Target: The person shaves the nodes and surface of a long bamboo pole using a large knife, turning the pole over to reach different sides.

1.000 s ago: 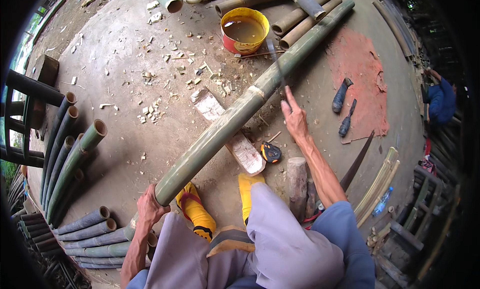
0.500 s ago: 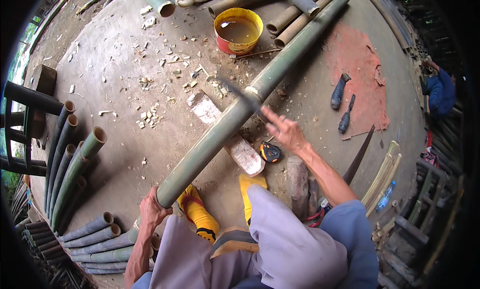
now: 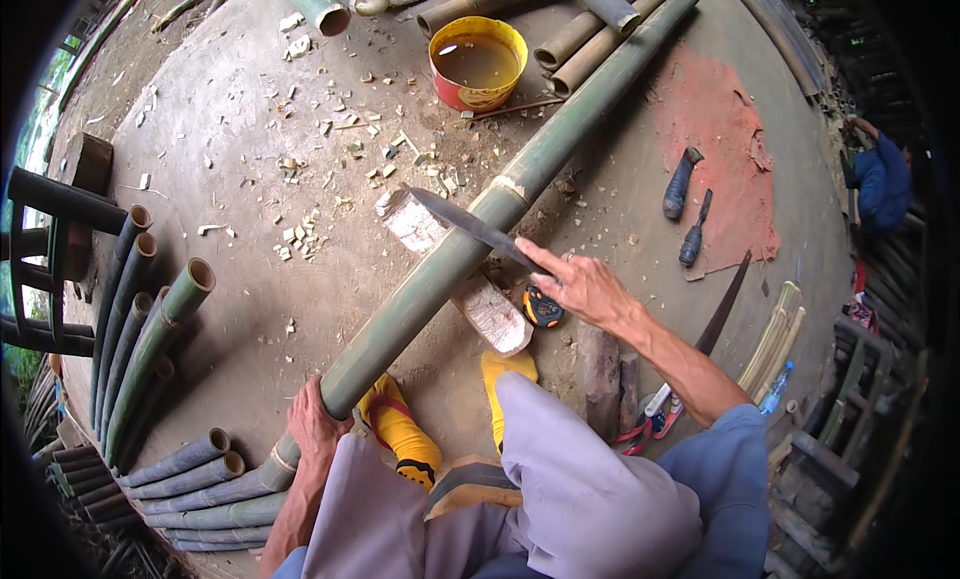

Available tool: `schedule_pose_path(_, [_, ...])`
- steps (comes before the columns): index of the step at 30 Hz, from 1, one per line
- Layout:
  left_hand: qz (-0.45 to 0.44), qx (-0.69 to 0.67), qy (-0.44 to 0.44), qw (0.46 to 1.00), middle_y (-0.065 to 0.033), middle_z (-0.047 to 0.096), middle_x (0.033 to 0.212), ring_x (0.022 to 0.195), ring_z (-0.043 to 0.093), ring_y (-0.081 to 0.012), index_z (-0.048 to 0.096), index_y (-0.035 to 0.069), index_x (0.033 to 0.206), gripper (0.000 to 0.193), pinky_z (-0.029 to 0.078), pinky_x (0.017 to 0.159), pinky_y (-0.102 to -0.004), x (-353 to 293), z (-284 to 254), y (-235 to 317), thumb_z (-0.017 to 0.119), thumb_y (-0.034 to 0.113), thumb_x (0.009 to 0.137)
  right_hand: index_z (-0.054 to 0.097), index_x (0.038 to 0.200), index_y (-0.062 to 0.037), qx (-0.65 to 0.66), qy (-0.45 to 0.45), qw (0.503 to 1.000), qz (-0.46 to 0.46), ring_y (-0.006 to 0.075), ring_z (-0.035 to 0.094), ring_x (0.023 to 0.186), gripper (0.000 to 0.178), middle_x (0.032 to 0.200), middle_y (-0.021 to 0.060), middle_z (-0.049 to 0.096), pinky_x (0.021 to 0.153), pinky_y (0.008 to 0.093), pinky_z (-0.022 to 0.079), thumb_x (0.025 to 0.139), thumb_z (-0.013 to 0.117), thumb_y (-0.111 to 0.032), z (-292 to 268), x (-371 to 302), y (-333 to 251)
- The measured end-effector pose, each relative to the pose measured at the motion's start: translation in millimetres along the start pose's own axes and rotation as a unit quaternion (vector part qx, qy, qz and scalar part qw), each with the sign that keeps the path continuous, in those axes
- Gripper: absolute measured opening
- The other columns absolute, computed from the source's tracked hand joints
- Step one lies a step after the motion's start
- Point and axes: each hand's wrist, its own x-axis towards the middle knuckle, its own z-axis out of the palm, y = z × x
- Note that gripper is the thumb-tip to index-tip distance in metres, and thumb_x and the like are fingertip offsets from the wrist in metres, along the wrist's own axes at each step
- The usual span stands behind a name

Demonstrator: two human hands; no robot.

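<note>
Across the floor before me: 1 bamboo pole (image 3: 515,184), green, slanting from person's L knee up to far R, over a pale wood block (image 3: 495,317). L hand (image 3: 316,419): clasped round pole's near end. R hand (image 3: 590,291): gripping knife (image 3: 465,221), index finger stretched toward blade; handle mostly hidden. Blade lies across pole, on near side of pale joint; can't tell if touching. Also noted: tape measure (image 3: 543,306), blk/orange, beside block; bucket (image 3: 480,97), yellow/red, w/ murky liquid; chips (image 3: 300,234), scattered L of pole; red mat (image 3: 720,109), R side, w/ 2 dark tools (image 3: 682,184) on or by it; bottle (image 3: 776,389), blue, next to strips (image 3: 772,344); cut tubes (image 3: 165,319), stacked far L; co-worker (image 3: 882,184), blue top, far R.
</note>
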Motion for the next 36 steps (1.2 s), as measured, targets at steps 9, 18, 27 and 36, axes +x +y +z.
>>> schedule_pose_path(9, [-0.045, -0.096, -0.126, 0.986, -0.0174, 0.068, 0.100, 0.094, 0.065, -0.0402, 0.059, 0.006, 0.111, 0.063, 0.053, 0.081, -0.0469, 17.3, -17.6, -2.5, 0.078, 0.021, 0.053, 0.037, 0.152, -0.0224, 0.064, -0.067, 0.990, 0.104, 0.0382, 0.071, 0.087, 0.055, 0.124, 0.0232, 0.064, 0.080, 0.0486, 0.060, 0.100, 0.054, -0.032, 25.2, -5.0, 10.0])
schedule_pose_path(18, [-0.033, -0.112, -0.161, 0.980, -0.0184, 0.068, 0.103, 0.095, 0.066, -0.0389, 0.057, 0.005, 0.117, 0.072, 0.052, 0.083, -0.0460, 11.1, -16.6, -20.6, 0.079, 0.025, 0.051, 0.031, 0.155, -0.0231, -0.046, 0.093, 0.993, -0.057, 0.0237, 0.064, 0.054, 0.058, 0.067, 0.0154, 0.063, 0.049, 0.0385, 0.057, 0.101, 0.053, -0.031, 52.6, -5.8, 15.3])
schedule_pose_path(27, [-0.003, -0.157, -0.185, 0.970, -0.0202, 0.070, 0.090, 0.085, 0.068, -0.0389, 0.061, 0.002, 0.111, 0.068, 0.053, 0.080, -0.0442, 13.8, -33.0, -56.0, 0.080, 0.025, 0.050, 0.030, 0.155, -0.0205, 0.033, 0.172, 0.984, -0.030, 0.0249, 0.061, 0.050, 0.059, 0.063, 0.0136, 0.061, 0.042, 0.0394, 0.054, 0.102, 0.051, -0.036, 67.4, -14.7, -1.8])
schedule_pose_path(36, [-0.008, -0.115, -0.247, 0.962, -0.0169, 0.071, 0.090, 0.086, 0.069, -0.0365, 0.066, 0.004, 0.108, 0.068, 0.053, 0.079, -0.0425, 65.1, -52.5, -75.0, 0.082, 0.020, 0.043, 0.032, 0.154, -0.0207, 0.062, 0.011, 0.998, 0.014, 0.0369, 0.069, 0.065, 0.059, 0.090, 0.0259, 0.068, 0.067, 0.0441, 0.062, 0.100, 0.054, -0.031, 66.1, -25.8, -27.0])
